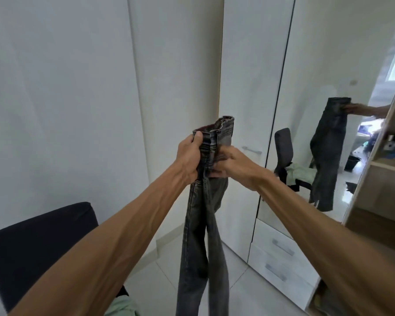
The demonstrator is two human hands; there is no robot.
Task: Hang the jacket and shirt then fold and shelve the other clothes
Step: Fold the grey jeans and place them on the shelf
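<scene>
A pair of dark grey jeans [203,236] hangs in front of me, waistband up, legs dangling toward the floor. My left hand [189,156] grips the left side of the waistband, thumb on top. My right hand [235,165] pinches the right side just below the waistband. A pale green garment [121,306] lies on the black chair [37,245] at the lower left. The wardrobe's mirror door [324,92] reflects the jeans and my hand.
White wardrobe doors [244,83] stand ahead, with two drawers [283,258] below the mirror. Open wooden shelves [388,174] are at the right edge, holding small items. A white wall fills the left. The floor is pale tile.
</scene>
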